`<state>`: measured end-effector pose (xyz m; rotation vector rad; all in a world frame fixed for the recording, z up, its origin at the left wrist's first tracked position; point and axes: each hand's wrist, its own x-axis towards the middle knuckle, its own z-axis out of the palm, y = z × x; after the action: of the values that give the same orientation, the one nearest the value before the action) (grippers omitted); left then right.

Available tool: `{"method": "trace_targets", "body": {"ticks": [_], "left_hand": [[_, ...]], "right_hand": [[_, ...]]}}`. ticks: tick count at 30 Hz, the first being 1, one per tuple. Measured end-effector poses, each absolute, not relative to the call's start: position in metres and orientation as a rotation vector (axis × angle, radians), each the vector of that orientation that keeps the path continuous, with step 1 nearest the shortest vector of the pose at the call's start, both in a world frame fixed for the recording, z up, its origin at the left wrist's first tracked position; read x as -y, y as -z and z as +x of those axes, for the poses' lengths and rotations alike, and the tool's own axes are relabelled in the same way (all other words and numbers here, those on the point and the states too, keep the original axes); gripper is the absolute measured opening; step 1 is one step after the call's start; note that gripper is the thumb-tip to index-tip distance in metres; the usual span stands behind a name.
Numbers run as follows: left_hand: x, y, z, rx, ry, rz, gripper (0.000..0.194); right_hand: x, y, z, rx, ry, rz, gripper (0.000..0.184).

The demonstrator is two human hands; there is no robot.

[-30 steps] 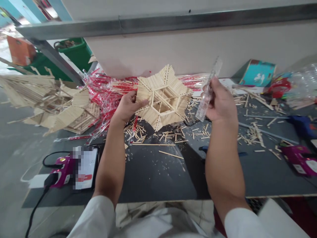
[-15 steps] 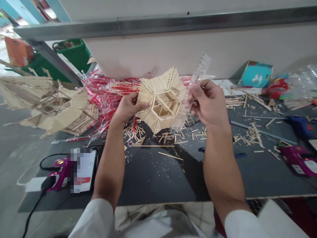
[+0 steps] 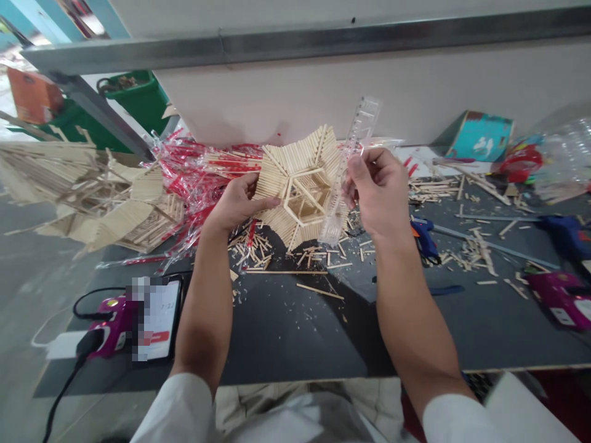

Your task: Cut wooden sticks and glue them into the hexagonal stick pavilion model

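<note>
My left hand [image 3: 242, 200] grips the left side of a star-shaped model made of thin wooden sticks [image 3: 295, 160], its thumb laid on the front. A six-sided frame with a crossbar surrounds the opening in the model's middle. My right hand [image 3: 373, 187] pinches a clear plastic ruler [image 3: 361, 120] between thumb and fingers. The ruler stands slightly tilted, its lower part overlapping the model's right side; whether they touch I cannot tell. Below the model, short stick pieces [image 3: 256, 252] lie scattered on the dark tabletop [image 3: 295, 338].
Red-and-clear plastic packets [image 3: 189, 178] lie behind my left hand. A larger stick structure [image 3: 115, 203] stands at the left. A phone [image 3: 159, 320] and a magenta power strip [image 3: 108, 326] sit front left. Blue glue guns [image 3: 425, 240] lie at the right, near a turquoise box [image 3: 480, 138].
My right hand has moved left with the ruler, which now stands more upright and covers more of the model's right side. My left hand and the model have hardly moved.
</note>
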<state>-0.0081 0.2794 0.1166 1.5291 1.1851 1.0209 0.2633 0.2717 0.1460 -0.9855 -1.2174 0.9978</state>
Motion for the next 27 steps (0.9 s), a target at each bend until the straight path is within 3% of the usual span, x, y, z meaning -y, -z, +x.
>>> {"method": "trace_targets", "body": {"ticks": [16,21,27], "left_hand": [[-0.265,-0.138,-0.017,-1.156,-0.893,1.745,0.051],[-0.259,-0.143,-0.023,-1.309,-1.073,1.727,0.058],[-0.256,-0.142,-0.026,-1.393,-0.976,1.903,0.066]], "right_hand": [[-0.276,-0.146,0.262,1.215,-1.085,-0.984,0.052],[-0.276,-0.144,0.262,1.247,-1.076,-0.974,0.049],[-0.281,-0.139,0.263,1.244,-1.1,-0.952,0.054]]}}
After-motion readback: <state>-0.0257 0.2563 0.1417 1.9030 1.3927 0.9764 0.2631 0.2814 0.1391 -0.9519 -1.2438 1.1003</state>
